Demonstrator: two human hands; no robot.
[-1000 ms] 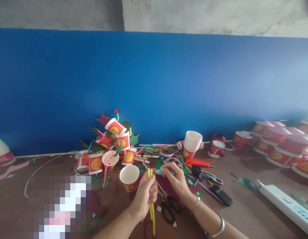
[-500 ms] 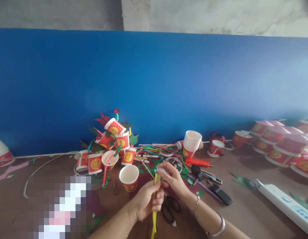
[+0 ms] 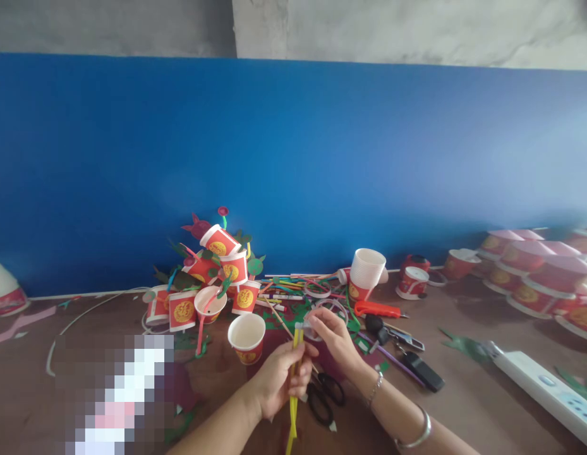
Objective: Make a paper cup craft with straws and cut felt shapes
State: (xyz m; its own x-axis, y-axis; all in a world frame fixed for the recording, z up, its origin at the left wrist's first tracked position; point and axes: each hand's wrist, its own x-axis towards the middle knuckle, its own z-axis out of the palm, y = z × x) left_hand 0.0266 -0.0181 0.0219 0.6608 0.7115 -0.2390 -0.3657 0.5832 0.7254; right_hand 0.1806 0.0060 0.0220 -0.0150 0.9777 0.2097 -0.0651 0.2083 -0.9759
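Yellow straws (image 3: 293, 414) partly hidden in left hand (image 3: 278, 379), power strip (image 3: 534, 387) cropped at right edge

Scissors (image 3: 323, 392) and paper cups (image 3: 182, 311) suggest a craft workspace.

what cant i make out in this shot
In the head view:
Yellow straws: middle hidden by the left hand.
Scissors: blades mostly behind that hand.
Pale piece at the right hand's fingertips: too small to identify.
White power strip: cut off by right edge.
Table, lower left: masked by pixel blocks.
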